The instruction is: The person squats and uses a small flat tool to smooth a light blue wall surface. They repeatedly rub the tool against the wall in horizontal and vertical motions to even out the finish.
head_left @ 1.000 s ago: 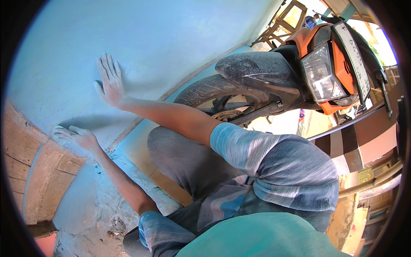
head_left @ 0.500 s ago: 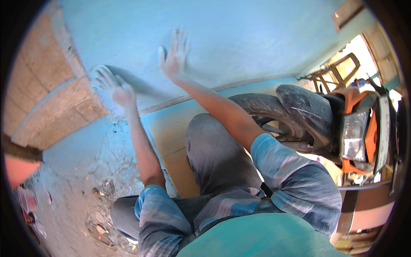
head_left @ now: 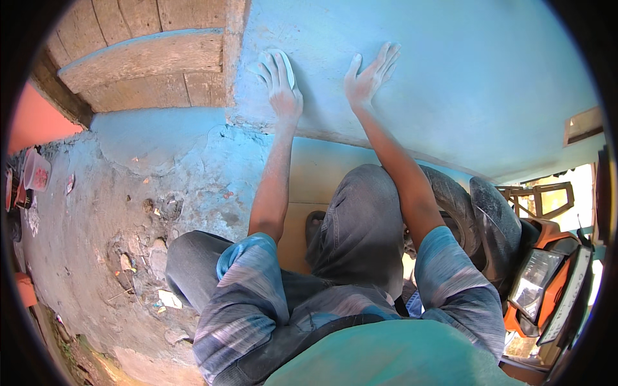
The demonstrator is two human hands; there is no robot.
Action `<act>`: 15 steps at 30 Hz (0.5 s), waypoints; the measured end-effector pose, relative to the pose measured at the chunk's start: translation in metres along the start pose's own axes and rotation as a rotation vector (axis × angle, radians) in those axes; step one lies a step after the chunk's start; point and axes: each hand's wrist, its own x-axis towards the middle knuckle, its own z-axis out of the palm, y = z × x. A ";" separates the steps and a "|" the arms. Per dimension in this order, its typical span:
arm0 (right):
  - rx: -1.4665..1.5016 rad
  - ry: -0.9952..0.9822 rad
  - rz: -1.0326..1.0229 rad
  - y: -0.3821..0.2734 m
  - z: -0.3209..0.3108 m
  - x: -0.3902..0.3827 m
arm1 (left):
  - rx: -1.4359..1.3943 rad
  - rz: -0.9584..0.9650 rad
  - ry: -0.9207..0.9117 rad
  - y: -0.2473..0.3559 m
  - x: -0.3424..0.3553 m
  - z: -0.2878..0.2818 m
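Observation:
A light blue wall [head_left: 450, 83] rises in front of me. My left hand [head_left: 283, 93] lies near the wall's left edge, its dusty fingers stretched over a thin, pale pad with a curved edge [head_left: 287, 64]. That pad is pressed between the fingers and the wall, and most of it is hidden, so I cannot tell its exact kind. Farther right, my right hand [head_left: 368, 82] rests against the wall with straight fingers and the thumb spread, holding nothing. Whitish dust coats both hands and the left forearm.
Weathered wooden boards [head_left: 154, 61] border the wall on the left. An orange and black motorcycle [head_left: 541, 276] stands close at my right, its wheel near my knee. Rubble and litter [head_left: 145, 257] lie on the rough floor at left, with a clear plastic tub [head_left: 37, 170] beyond.
My view has turned left, showing more boards and floor. My left hand has slid away from the wall's left edge with the pad. The right hand stays flat on the wall.

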 end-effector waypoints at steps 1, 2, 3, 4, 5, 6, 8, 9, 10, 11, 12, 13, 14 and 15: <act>0.025 0.020 0.008 -0.003 -0.002 -0.001 | -0.028 -0.023 0.014 0.004 -0.012 -0.001; 0.051 0.039 0.016 -0.005 -0.003 0.000 | -0.056 -0.047 0.029 0.007 -0.018 0.001; 0.018 0.061 -0.023 -0.004 -0.008 0.003 | -0.150 -0.067 0.026 0.013 -0.018 -0.003; -0.006 0.080 -0.057 -0.006 -0.013 0.011 | -0.234 -0.086 0.024 0.018 -0.012 -0.011; -0.030 0.098 -0.092 -0.010 -0.017 0.018 | -0.318 -0.106 0.022 0.025 -0.006 -0.018; 0.087 0.038 -0.091 -0.019 -0.022 0.027 | -0.353 -0.266 0.139 0.034 0.000 -0.021; 0.286 -0.076 -0.083 -0.026 -0.036 0.045 | -0.498 -0.370 0.090 0.054 0.025 -0.049; 0.432 -0.173 0.056 -0.038 -0.039 0.053 | -0.571 -0.419 0.071 0.063 0.038 -0.062; 0.576 -0.269 0.192 -0.053 -0.039 0.060 | -0.725 -0.412 0.070 0.064 0.048 -0.069; 0.718 -0.366 0.330 -0.067 -0.039 0.062 | -0.879 -0.404 0.067 0.065 0.058 -0.075; 0.718 -0.403 0.332 -0.072 -0.036 0.060 | -1.034 -0.392 0.058 0.066 0.065 -0.080; 0.715 -0.439 0.335 -0.077 -0.033 0.058 | -1.085 -0.422 0.033 0.069 0.067 -0.085; 0.712 -0.474 0.339 -0.081 -0.033 0.056 | -1.136 -0.454 0.007 0.072 0.068 -0.090; 0.753 -0.573 0.403 -0.085 -0.035 0.057 | -1.189 -0.483 -0.018 0.072 0.069 -0.092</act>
